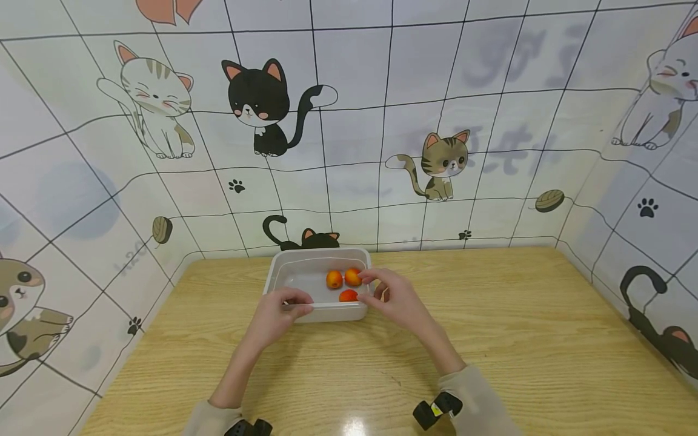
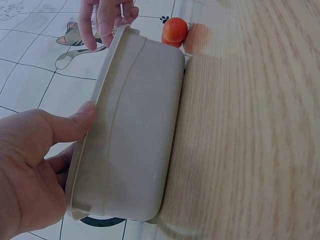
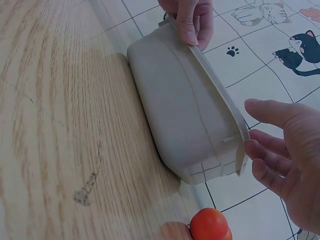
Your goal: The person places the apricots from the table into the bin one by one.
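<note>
A light grey plastic bin stands on the table near the back wall. My left hand grips its front rim, thumb outside and fingers over the inner side. Around the right front corner is my right hand, fingertips at the rim and thumb apart from it. Inside the bin lie two round orange fruits toward the back right and a redder one near the front wall. Just outside the right end, red tomatoes rest on the table, hidden behind my right hand in the head view.
The pale wood table reaches back to a white wall covering with cat drawings and grid lines. Similar covering rises along both sides. Each wrist wears a small black camera at the sleeve.
</note>
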A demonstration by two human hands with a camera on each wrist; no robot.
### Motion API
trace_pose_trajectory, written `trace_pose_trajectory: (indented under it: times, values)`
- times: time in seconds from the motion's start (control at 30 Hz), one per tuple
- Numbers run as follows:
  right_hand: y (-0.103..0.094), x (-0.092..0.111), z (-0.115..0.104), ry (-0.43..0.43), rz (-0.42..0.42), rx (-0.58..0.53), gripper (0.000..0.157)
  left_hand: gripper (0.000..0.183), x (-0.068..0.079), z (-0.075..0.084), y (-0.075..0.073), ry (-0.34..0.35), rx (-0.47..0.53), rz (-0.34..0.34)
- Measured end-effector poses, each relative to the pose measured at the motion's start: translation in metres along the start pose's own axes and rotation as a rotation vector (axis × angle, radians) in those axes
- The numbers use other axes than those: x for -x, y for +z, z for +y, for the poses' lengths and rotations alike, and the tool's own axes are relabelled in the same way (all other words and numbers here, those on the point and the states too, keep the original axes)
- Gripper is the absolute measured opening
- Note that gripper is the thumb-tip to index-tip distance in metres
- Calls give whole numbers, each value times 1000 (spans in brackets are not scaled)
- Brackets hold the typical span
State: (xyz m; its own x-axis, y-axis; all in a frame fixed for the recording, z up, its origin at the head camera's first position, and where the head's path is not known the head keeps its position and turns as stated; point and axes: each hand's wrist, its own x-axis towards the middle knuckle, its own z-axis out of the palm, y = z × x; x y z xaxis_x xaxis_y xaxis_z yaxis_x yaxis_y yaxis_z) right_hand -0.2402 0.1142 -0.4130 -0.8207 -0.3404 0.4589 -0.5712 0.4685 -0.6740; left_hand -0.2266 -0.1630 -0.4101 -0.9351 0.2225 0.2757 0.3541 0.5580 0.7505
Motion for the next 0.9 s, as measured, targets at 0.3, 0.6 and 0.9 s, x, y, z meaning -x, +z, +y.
trace_pose_trajectory:
  times: [0.3,0.6,0.9]
  values:
    - [-2,1,-3,-9,11,-2,32,7,0,1,0,-12,-5,-6]
    - [-9,-1,-2,-43,21,-10,31,7,0,1,-1,-10,-5,-4]
    - [-21,0,1,-21,61,-24,37,7,1,2,-2,-8,-5,-6]
